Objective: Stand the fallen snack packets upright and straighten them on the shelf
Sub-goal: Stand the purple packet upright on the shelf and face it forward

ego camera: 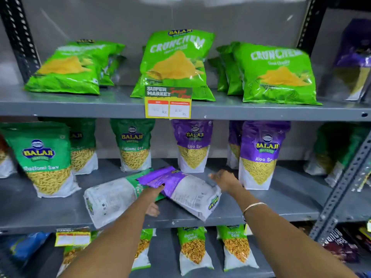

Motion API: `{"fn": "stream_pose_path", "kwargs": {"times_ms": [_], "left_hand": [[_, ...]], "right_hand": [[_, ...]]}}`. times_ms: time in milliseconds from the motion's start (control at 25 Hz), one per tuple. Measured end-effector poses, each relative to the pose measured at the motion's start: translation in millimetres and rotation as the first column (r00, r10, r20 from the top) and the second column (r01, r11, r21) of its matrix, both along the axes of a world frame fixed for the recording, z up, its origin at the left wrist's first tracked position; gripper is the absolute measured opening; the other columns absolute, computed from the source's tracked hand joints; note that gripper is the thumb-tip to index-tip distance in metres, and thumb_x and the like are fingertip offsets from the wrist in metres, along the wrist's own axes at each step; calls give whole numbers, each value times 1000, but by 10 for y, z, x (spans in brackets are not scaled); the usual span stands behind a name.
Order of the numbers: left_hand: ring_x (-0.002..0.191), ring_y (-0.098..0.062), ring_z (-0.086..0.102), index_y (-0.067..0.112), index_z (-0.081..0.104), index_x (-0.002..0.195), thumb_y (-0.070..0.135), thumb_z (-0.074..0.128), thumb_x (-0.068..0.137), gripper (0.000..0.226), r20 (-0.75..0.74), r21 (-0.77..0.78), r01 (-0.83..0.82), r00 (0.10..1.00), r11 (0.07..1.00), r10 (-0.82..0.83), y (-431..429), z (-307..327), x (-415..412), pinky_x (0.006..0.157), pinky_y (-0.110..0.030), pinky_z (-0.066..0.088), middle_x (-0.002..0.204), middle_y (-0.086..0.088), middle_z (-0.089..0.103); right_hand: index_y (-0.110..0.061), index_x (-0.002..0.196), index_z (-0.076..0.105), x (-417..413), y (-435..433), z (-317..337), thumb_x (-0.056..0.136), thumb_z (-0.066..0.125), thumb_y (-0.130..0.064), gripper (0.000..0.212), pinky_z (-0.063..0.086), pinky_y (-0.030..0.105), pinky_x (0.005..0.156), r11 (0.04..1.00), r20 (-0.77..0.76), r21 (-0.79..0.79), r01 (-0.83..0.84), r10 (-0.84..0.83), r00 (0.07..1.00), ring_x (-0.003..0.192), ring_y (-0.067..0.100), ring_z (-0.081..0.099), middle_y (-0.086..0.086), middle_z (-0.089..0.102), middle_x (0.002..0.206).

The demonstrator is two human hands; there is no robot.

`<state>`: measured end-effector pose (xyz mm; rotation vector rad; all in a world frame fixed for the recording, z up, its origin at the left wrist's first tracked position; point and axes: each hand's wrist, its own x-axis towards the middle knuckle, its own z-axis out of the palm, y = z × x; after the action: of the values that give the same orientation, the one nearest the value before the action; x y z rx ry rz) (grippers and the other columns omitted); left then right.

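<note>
Two snack packets lie flat, back side up, on the middle shelf (261,205). The purple Aloo Sev packet (186,189) lies across the top of the green Ratlami Sev packet (108,199). My left hand (153,194) reaches under the purple packet's top edge, fingers touching it; whether it grips is unclear. My right hand (224,180) hovers with fingers spread just right of the purple packet, holding nothing. Upright packets stand behind: a green one (135,145) and a purple one (192,145).
More upright packets stand at the left (43,157) and right (261,153) of the middle shelf. Green Crunchem bags (176,65) lean on the upper shelf behind a price tag (168,102). A slotted metal upright (345,181) borders the right side.
</note>
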<state>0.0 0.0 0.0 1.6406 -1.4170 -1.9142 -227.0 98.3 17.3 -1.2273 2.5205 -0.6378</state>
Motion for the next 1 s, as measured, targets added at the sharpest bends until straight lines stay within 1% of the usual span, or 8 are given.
{"fn": "stream_pose_path", "kwargs": {"times_ms": [120,200,280,480,640,760,840,1000], "left_hand": [[135,-40,34,-1,18,145,45,52,87,81,-157,212,-86,980,973,121,-35,-134,-342,111,-49,31,148,-26,28],[122,-37,48,2,38,132,40,55,87,61,-214,224,-142,958,964,191,-104,-242,-503,109,-49,32,120,-23,51],[95,-34,58,3,48,104,32,58,86,36,-213,232,-222,938,947,272,-115,-242,-593,106,-50,34,87,-18,55],[72,-28,55,7,52,86,22,63,84,19,-245,166,-228,933,959,264,-53,-45,-534,91,-51,41,80,-14,60],[72,-22,57,10,56,94,15,64,83,14,-237,-13,-146,962,989,139,-177,382,-531,79,-46,48,54,-3,72],[96,-23,58,11,50,118,15,70,78,44,-195,-215,-34,981,976,-9,-348,622,-616,97,-47,46,111,-8,69],[102,-14,59,8,48,122,12,74,74,55,-193,-345,-19,980,938,-51,-412,705,-737,91,-40,47,128,-5,57],[42,17,57,-2,64,105,-3,69,76,29,-196,-489,-4,975,872,-105,-497,602,-1012,48,-10,49,106,-7,61]], "right_hand": [[-19,65,48,-244,-227,-143,86,41,-57,44,43,31,71,977,216,175,-126,87,972,99,24,54,20,55,99],[-13,75,57,-277,-286,-138,84,47,-56,46,44,23,61,954,364,228,-193,100,926,81,21,60,11,60,87],[-16,59,52,-376,-325,-121,80,58,-53,42,37,16,44,935,432,225,-276,158,888,46,7,52,-4,58,49],[-17,51,34,-461,-412,-40,71,76,-32,49,27,16,38,886,547,229,-403,225,806,19,4,29,-10,31,20],[-17,60,47,-447,-424,123,66,80,-23,34,33,20,42,894,548,166,-416,267,792,35,5,41,-6,43,44],[-7,90,55,-468,-480,87,48,88,-27,57,48,21,45,944,503,21,-329,275,820,67,12,58,1,62,77],[-1,109,46,-520,-566,-59,28,92,-33,98,57,34,75,973,475,-120,-198,231,849,98,20,59,9,61,111],[-8,97,32,-401,-483,-203,43,87,-6,77,43,43,99,938,451,-342,53,114,885,110,28,46,14,42,113]]}}
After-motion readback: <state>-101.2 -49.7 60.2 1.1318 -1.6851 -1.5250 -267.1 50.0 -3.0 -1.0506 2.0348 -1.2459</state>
